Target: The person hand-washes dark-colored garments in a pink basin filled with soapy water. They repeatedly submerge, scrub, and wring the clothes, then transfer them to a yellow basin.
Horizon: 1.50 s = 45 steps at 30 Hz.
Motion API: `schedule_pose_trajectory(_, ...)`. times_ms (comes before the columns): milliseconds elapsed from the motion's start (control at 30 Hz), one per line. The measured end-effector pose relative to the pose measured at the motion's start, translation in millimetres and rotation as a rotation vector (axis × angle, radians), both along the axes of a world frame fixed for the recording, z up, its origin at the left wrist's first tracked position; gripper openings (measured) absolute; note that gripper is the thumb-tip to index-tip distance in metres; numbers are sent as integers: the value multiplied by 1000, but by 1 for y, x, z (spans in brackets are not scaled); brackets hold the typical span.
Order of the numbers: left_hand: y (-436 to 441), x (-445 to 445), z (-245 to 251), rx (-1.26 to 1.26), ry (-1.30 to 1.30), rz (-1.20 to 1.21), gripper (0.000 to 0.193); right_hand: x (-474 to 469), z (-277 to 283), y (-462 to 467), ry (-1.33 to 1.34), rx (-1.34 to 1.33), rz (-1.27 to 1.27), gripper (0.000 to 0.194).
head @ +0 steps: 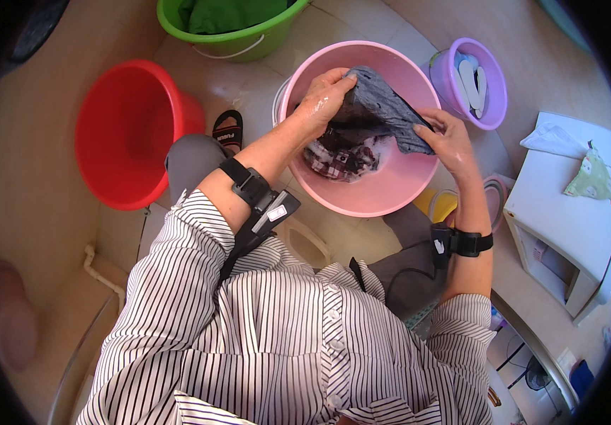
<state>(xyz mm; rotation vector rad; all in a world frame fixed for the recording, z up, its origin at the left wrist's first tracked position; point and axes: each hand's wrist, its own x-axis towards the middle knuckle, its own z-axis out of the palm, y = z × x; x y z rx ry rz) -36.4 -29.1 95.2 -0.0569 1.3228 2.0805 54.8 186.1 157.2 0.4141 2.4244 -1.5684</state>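
Observation:
A wet grey cloth garment (385, 103) is stretched between my two hands above a pink plastic bucket (364, 199). My left hand (326, 98) pinches its upper left end between thumb and fingers. At the lower right end, my right hand (446, 135) grips a dark edge of the same garment. Beneath it, a dark plaid garment (342, 162) lies in the bucket with soapy foam around it. The grey cloth hides part of the bucket's inside. Water glistens on the back of my left hand.
To the left stands a red bucket (124, 133). A green bucket (241, 40) with green cloth is at the top. The purple bucket (496, 101) at right holds pale slipper-like items. Beyond it is a white cabinet (560, 170) with cloths on top. My sandalled foot (228, 130) rests beside the pink bucket.

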Motion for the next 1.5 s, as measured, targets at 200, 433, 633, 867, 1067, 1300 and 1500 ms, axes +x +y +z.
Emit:
schedule_pose_trajectory(200, 3, 2, 7, -46, 68, -27, 25, -9, 0, -9, 27, -2, -219, 23)
schedule_pose_trajectory(433, 7, 16, 6, -354, 629, -489, 42, -24, -38, -30, -54, -102, -141, 31)
schedule_pose_trajectory(633, -5, -1, 2, -391, -4, -47, 36, -44, -147, -62, 25, 468, 76, 32)
schedule_pose_trajectory(867, -1, 6, 6, -478, -374, -52, 48, -59, -196, -68, -128, 422, 149, 34)
schedule_pose_trajectory(1067, 10, 21, -37, -259, -940, 8, 62, -19, -63, -48, 35, -73, -11, 26)
schedule_pose_trajectory(1300, 15, 44, -81, 412, -811, -173, 54, 53, 45, -86, 146, 0, 328, 23)
schedule_pose_trajectory(1500, 3, 46, -65, 306, -820, -356, 67, -5, -24, -27, 194, -553, -281, 34)
